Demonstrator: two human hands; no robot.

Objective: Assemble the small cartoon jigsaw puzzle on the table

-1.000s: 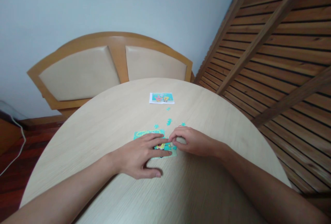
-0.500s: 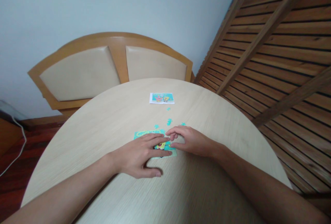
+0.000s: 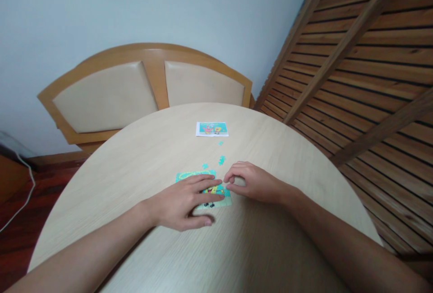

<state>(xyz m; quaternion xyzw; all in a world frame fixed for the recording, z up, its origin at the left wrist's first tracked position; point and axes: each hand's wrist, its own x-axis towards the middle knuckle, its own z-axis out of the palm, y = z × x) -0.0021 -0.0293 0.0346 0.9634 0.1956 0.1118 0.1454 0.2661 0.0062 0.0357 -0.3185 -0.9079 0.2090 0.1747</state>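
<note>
My left hand point(image 3: 184, 200) lies palm down with fingers spread over a mostly assembled jigsaw puzzle point(image 3: 219, 202). Turquoise background and a yellow cartoon figure show between and around the fingers; the puzzle's left middle is hidden under the hand. At the puzzle's right edge is my right hand point(image 3: 255, 183). Its fingers are curled, with a small gap between thumb and forefinger and no piece visible there. Loose turquoise puzzle pieces lie just beyond the puzzle: one piece point(image 3: 204, 166) near its top edge, a larger piece point(image 3: 221, 160) to the right of that, and a small piece point(image 3: 220, 143) farther back.
A picture card point(image 3: 212, 129) with pink and yellow cartoon figures lies toward the far side of the round wooden table point(image 3: 142, 148). Behind the table stands a padded wooden headboard point(image 3: 111, 96) against the wall. Wooden slats point(image 3: 338, 103) slope along the right.
My right hand has drawn slightly right from the puzzle and its fingers have curled more. It now hides a loose piece seen before. My left hand has barely shifted.
</note>
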